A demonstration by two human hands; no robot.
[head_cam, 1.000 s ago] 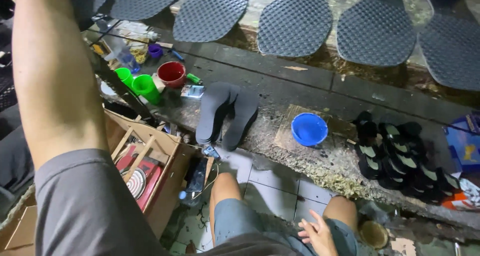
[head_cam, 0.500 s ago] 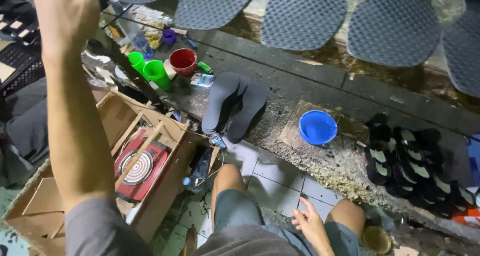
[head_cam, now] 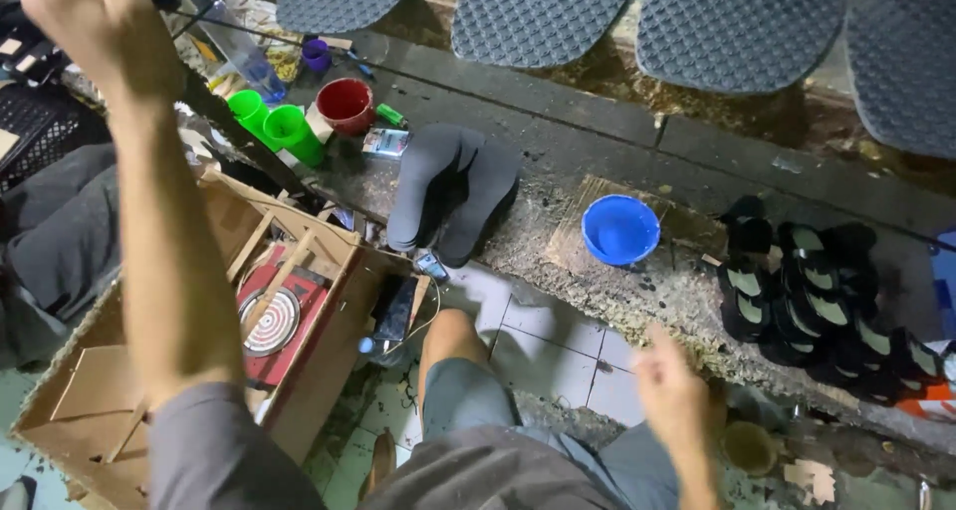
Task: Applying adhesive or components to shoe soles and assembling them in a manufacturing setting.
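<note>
My left arm is stretched up and forward at the left, with my left hand (head_cam: 85, 17) near the top left corner, fingers curled; what it holds, if anything, is hidden. My right hand (head_cam: 672, 390) hovers blurred above my right knee, fingers loosely apart and holding nothing. A stack of dark shoe soles (head_cam: 453, 191) lies on the concrete ledge (head_cam: 558, 171) in front of me. A blue bowl (head_cam: 619, 229) sits on a small board to the right of them.
An open cardboard box (head_cam: 199, 371) with a red electric hotplate (head_cam: 279, 316) stands at my left. Green cups (head_cam: 279, 127), a red cup (head_cam: 346, 104) and a bottle sit on the ledge. Dark patterned sole sheets (head_cam: 737, 27) line the top. Sandal straps (head_cam: 817, 291) pile at right.
My left arm has swung left and further up, uncovering the box. My right hand has lifted off my knee and moved right. The view has shifted closer.
</note>
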